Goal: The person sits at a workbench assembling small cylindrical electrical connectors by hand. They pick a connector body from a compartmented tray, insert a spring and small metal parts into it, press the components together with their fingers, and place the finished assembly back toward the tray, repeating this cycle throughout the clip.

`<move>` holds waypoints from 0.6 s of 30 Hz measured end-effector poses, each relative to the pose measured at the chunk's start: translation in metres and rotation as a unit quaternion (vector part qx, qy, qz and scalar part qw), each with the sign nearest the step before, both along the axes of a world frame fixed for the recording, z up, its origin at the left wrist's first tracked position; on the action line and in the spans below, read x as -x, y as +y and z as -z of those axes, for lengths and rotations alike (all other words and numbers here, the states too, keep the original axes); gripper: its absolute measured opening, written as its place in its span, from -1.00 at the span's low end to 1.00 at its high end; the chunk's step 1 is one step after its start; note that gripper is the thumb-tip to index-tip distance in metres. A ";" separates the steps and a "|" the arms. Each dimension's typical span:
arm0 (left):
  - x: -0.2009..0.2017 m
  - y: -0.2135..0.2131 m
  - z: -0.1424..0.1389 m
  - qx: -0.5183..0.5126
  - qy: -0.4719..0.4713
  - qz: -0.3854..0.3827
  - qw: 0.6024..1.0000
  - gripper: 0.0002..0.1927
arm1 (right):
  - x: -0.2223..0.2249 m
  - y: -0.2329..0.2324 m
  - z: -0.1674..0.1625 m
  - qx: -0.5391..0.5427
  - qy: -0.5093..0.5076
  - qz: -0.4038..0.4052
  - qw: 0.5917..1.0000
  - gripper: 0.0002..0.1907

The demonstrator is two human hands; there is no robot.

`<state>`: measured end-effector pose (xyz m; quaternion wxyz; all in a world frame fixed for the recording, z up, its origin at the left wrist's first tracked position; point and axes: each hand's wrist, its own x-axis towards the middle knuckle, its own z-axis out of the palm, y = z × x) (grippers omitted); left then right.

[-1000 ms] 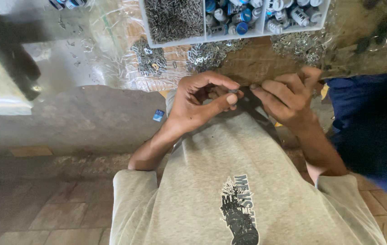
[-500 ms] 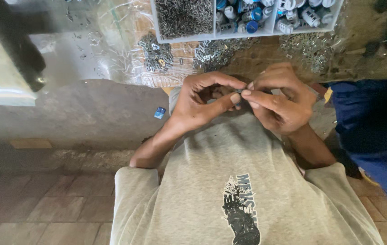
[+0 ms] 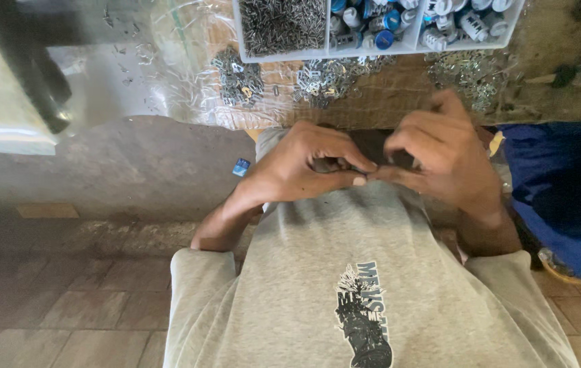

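My left hand [image 3: 304, 163] and my right hand [image 3: 440, 160] meet fingertip to fingertip just above my grey shirt [image 3: 365, 272], at the bench edge. Between the fingertips sits a small dark metal part [image 3: 335, 163], mostly hidden by the fingers. Both hands are closed around it. Which hand bears it more I cannot tell.
On the wooden bench [image 3: 386, 102] stands a white divided tray [image 3: 372, 48] with small metal pins and blue-and-white caps. Heaps of small metal pieces [image 3: 239, 78] lie on clear plastic in front of it. A person in blue clothing [image 3: 570, 197] is at the right. A small blue piece [image 3: 241, 167] lies below the bench.
My right hand has come in over the left fingertips, and both hands have closed more tightly on the small part. The view has shifted slightly.
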<state>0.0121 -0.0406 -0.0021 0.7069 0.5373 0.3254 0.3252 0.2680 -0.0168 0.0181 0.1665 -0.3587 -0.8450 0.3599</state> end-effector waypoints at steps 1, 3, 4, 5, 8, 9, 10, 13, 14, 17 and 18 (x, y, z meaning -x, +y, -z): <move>0.001 0.002 0.002 -0.003 0.006 -0.013 1.000 -0.84 | 0.000 -0.001 0.003 -0.039 -0.033 0.030 0.998 -0.41; 0.004 -0.001 0.002 0.024 0.018 -0.053 0.998 -0.85 | 0.002 -0.006 0.007 -0.137 -0.106 0.060 0.983 -0.33; 0.006 -0.004 0.000 0.051 0.022 -0.078 0.995 -0.84 | 0.005 -0.009 0.010 -0.187 -0.144 0.075 0.969 -0.27; 0.007 -0.006 -0.001 0.078 0.025 -0.104 0.991 -0.84 | 0.007 -0.012 0.013 -0.215 -0.164 0.079 0.959 -0.31; 0.007 -0.008 0.002 0.106 -0.046 -0.133 0.984 -0.81 | 0.009 -0.021 0.023 -0.262 -0.182 0.080 0.945 -0.50; 0.007 -0.008 0.003 0.119 -0.063 -0.136 0.981 -0.81 | 0.008 -0.024 0.028 -0.256 -0.159 0.071 0.951 -0.59; 0.008 -0.009 0.004 0.133 -0.079 -0.140 0.978 -0.81 | 0.004 -0.026 0.031 -0.250 -0.135 0.062 0.957 -0.65; 0.005 -0.012 0.005 0.158 -0.089 -0.151 0.972 -0.82 | -0.010 -0.026 0.037 -0.205 -0.126 0.031 0.970 -0.67; 0.005 -0.013 0.006 0.163 -0.085 -0.157 0.970 -0.83 | -0.011 -0.026 0.040 -0.229 -0.133 0.049 0.963 -0.58; 0.003 -0.016 0.006 0.161 -0.070 -0.155 0.972 -0.82 | -0.008 -0.026 0.045 -0.274 -0.153 0.093 0.945 -0.37; 0.003 -0.016 0.006 0.169 -0.080 -0.150 0.971 -0.82 | -0.005 -0.027 0.045 -0.273 -0.160 0.104 0.943 -0.37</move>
